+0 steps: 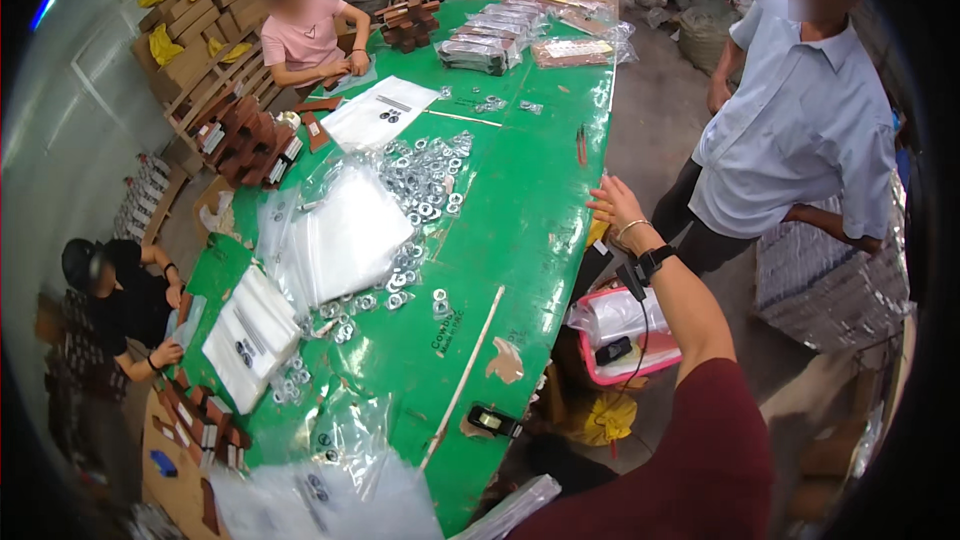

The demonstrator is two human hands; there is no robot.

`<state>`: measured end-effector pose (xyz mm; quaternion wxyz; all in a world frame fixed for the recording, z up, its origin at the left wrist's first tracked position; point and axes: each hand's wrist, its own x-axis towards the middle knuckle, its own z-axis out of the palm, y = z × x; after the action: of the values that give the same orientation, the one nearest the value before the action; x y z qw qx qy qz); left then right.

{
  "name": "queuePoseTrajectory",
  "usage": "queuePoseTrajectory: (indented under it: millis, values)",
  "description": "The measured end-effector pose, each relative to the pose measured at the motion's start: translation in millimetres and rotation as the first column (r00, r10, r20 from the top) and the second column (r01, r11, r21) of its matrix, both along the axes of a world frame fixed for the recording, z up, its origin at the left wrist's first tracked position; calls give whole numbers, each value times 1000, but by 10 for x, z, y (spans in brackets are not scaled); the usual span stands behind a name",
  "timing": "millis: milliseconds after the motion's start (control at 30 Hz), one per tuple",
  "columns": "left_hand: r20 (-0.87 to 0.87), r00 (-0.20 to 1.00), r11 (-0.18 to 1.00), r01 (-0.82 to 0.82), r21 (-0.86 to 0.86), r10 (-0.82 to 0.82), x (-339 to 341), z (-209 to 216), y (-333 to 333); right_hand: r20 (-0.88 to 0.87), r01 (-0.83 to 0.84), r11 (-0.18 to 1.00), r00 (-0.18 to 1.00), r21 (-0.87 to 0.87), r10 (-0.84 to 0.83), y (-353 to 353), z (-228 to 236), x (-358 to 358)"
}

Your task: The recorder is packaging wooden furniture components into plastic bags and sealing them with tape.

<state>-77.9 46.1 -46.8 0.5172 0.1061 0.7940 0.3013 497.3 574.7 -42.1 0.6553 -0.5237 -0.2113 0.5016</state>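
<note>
My right hand [618, 205] reaches out past the right edge of the green-topped table [500, 230], its fingers spread and holding nothing. A bracelet and a black watch-like band with a cable are on that wrist. Nearest to the hand on the table is a thin red tool [581, 146], too small to name. Mid-table, a stack of clear plastic bags [355, 235] lies beside a spread of small packets with metal rings [425, 175]. My left hand is outside the picture.
A pink bin [640, 370] with plastic stands below my right forearm. A person in a light shirt [800, 130] stands at the right; two others [300, 50] sit along the left side. Brown blocks [245, 140] are piled there. Bagged packs [490, 35] lie at the far end.
</note>
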Motion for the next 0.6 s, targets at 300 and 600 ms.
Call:
queuePoseTrajectory:
  millis: [300,600]
  values:
    - [-45,995,994,89,-59,-92,141,151,65,170,-578,752,745,-317,645,-1220,-765,-805]
    - [-80,985,983,140,-115,-150,133,261,-125,183,-847,-91,-216,-524,959,-2332,-431,-1415]
